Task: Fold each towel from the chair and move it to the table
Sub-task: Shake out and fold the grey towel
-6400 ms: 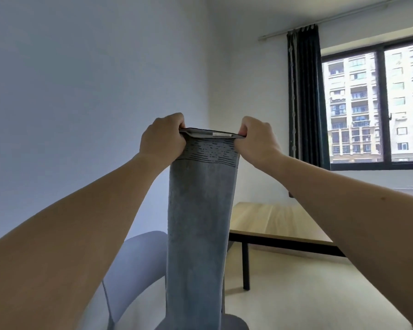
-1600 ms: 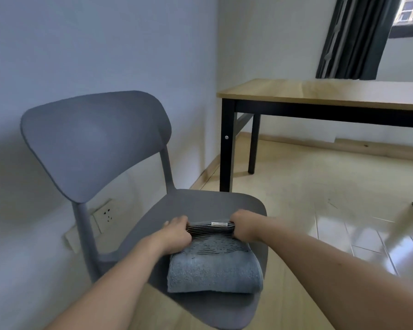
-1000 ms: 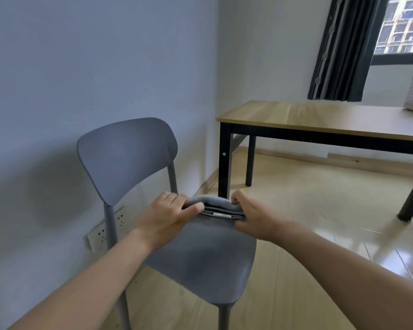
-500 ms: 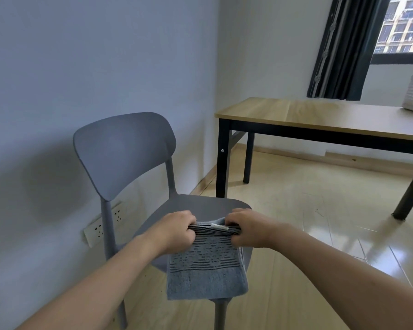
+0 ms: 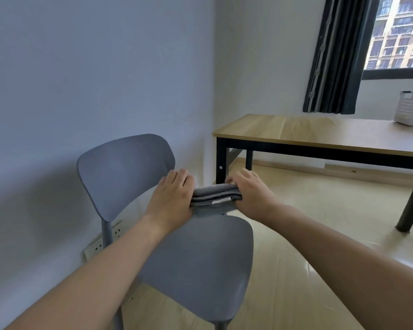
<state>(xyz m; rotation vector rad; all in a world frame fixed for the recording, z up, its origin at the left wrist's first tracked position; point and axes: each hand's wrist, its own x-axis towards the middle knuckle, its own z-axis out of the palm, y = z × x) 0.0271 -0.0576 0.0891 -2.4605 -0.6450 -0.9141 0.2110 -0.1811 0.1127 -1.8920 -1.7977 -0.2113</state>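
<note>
We hold the folded towel (image 5: 214, 196) in the air above the back edge of the chair (image 5: 196, 256) seat, our left hand (image 5: 172, 198) and right hand (image 5: 248, 194) each gripping one end, fingers curled over it. The table (image 5: 320, 136) stands well apart to the right. If either grip slackens on the way, the layers may slip and the fold fall open.

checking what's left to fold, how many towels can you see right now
1: a folded grey towel held above the chair between the left hand and right hand. None shows elsewhere.
</note>
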